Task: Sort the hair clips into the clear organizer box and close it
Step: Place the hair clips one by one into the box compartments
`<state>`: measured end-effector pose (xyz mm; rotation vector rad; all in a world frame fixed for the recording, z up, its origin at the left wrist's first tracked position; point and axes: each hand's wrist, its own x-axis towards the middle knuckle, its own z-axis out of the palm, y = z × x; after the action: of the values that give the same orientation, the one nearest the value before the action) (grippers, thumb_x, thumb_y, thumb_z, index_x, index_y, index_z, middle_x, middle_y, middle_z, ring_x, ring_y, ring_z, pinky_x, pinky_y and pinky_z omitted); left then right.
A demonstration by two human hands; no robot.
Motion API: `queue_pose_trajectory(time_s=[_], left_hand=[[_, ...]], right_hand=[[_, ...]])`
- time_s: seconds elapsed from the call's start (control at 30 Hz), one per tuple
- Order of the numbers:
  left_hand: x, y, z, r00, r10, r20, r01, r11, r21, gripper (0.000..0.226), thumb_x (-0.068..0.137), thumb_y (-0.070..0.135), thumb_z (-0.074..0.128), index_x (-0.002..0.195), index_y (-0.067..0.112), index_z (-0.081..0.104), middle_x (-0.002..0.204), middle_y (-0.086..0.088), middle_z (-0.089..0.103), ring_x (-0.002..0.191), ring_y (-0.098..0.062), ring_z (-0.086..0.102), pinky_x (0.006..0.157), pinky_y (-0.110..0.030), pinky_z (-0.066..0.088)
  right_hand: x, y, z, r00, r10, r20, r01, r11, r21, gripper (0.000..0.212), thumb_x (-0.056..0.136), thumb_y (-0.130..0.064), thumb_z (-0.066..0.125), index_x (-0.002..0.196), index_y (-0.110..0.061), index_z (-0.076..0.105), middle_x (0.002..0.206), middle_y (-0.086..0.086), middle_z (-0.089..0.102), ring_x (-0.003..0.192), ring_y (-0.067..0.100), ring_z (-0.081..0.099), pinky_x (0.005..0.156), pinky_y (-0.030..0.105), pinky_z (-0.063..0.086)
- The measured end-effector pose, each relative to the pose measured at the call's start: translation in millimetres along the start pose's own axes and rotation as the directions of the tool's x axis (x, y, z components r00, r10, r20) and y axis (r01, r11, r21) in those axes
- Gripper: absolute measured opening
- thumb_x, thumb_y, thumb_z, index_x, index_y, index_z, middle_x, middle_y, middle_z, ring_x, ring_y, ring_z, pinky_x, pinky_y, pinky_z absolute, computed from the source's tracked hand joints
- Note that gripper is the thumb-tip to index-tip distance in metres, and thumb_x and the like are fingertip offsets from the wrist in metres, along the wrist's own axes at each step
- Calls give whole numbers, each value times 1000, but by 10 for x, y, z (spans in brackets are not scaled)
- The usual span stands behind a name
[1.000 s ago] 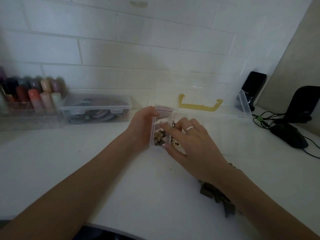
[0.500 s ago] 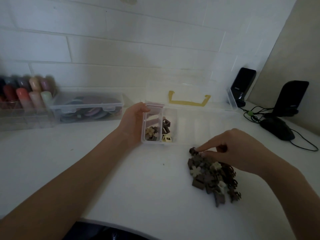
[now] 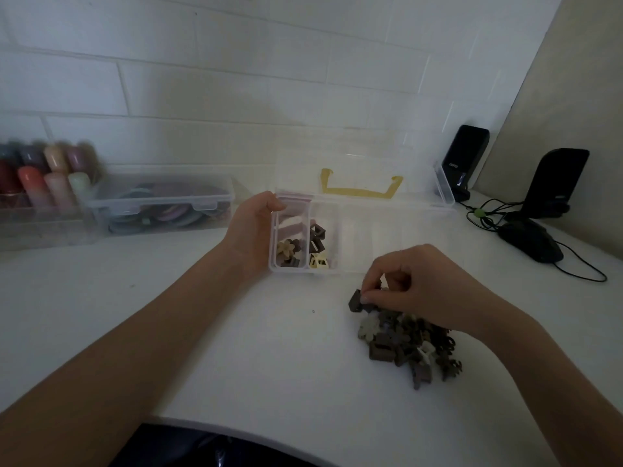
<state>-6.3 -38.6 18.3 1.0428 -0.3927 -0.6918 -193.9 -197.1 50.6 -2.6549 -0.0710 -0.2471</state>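
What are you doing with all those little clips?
Sorting hair clips into a clear organizer box on a white table. The left hand steadies the box's left end, and its lid stands open. A few clips already sit in the two leftmost compartments. The right hand is pinching a dark brown clip at the edge of the loose pile beside the box. Most clips are not yet sorted.

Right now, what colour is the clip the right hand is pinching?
Dark brown clip, seen in the head view.
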Motion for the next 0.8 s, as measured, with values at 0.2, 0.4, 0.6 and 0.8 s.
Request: queue_pose_trajectory(time_s=[0.2, 0.4, 0.6, 0.8], left_hand=[[0, 5, -4, 1000, -4, 8, 4, 1000, -22, 55, 60, 19, 50, 114, 9, 53, 118, -12, 54, 104, -32, 61, 93, -51, 43], [-9, -10, 30, 1000, -2, -6, 2, 1000, -3, 46, 59, 19, 50, 102, 10, 61, 107, -10, 61, 107, -32, 60, 96, -51, 42], [-20, -26, 39, 1000, 22, -15, -22, 999, 26, 43, 58, 21, 49, 98, 10, 62, 108, -13, 61, 103, -32, 59, 95, -50, 42], [-31, -19, 64, 1000, 11, 5, -11, 1000, 1, 42, 58, 20, 49, 96, 11, 63, 104, -10, 63, 106, -32, 57, 90, -47, 44]], right_hand=[[18, -67, 47, 956, -66, -285, 101, 989, 108, 13, 75, -16, 73, 69, -23, 65, 73, -11, 61, 59, 9, 50, 52, 11, 36], [150, -145, 148, 836, -111, -537, 162, 986, 48, 12, 78, -6, 69, 74, -15, 63, 87, -12, 67, 72, 10, 59, 49, 14, 38], [576, -370, 77, 862, -286, -419, 82, 894, -441, 13, 76, -20, 70, 68, -15, 61, 81, -7, 45, 70, 6, 39, 43, 18, 30], [741, -392, 217, 933, -161, -323, -109, 726, -678, 23, 49, -7, 84, 52, -16, 64, 67, -1, 51, 63, 18, 53, 42, 15, 4]])
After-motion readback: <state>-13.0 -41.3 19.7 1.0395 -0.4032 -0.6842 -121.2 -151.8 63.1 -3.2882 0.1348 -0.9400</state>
